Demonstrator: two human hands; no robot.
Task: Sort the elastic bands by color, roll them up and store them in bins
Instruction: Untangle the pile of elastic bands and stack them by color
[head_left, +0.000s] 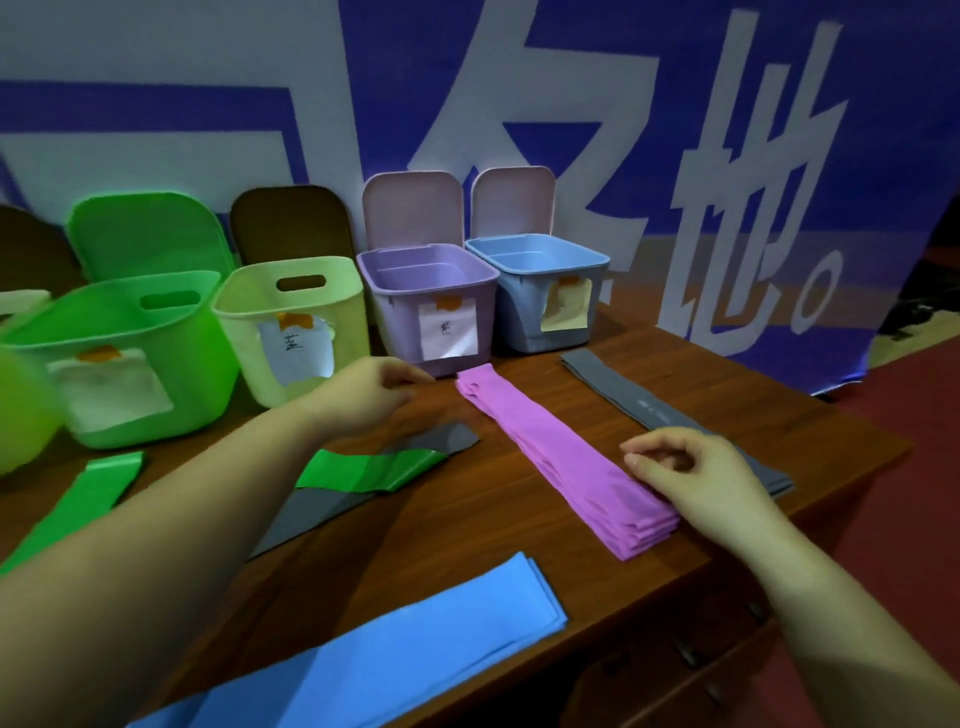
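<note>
Blue bands (363, 654) nearest; right hand (696, 478) fingers loosely curled, empty, beside pink stack (561, 457).

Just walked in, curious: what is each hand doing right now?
Left hand: loosely curled, holding nothing, above the table.
Right hand: loosely curled over the purple bands; any grip cannot be told.

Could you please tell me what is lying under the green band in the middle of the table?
A grey band lies under the green band, crossing it and showing at both ends. The left forearm covers the green band's left end.
</note>
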